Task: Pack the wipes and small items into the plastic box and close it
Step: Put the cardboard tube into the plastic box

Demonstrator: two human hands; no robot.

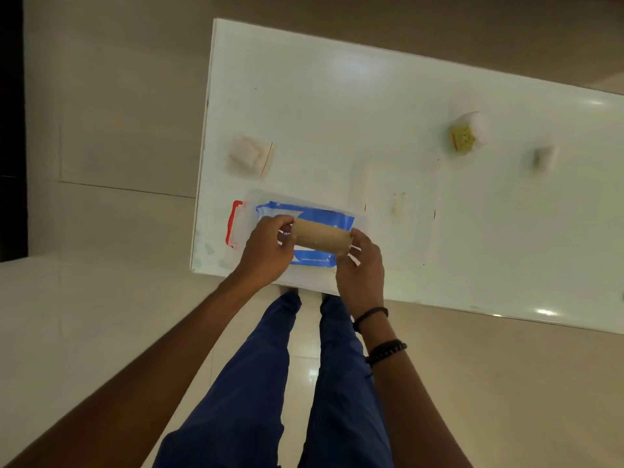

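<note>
Presently, a cardboard tube (322, 237) is held by its ends between left hand (266, 251) and right hand (359, 265), both closed on it, directly above the blue wipes pack (304, 214) already lodged in the clear plastic box (240, 224) on the worktop (337, 113). Step judged: packing small items. Next required: tube lowered flat. The bagged item (250, 156), two wrapped pieces and the lid (398, 211) are left outside.

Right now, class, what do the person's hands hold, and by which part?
A brown cardboard tube, held by its two ends: left hand on one end, right hand on the other, above the blue wipes pack.
</note>
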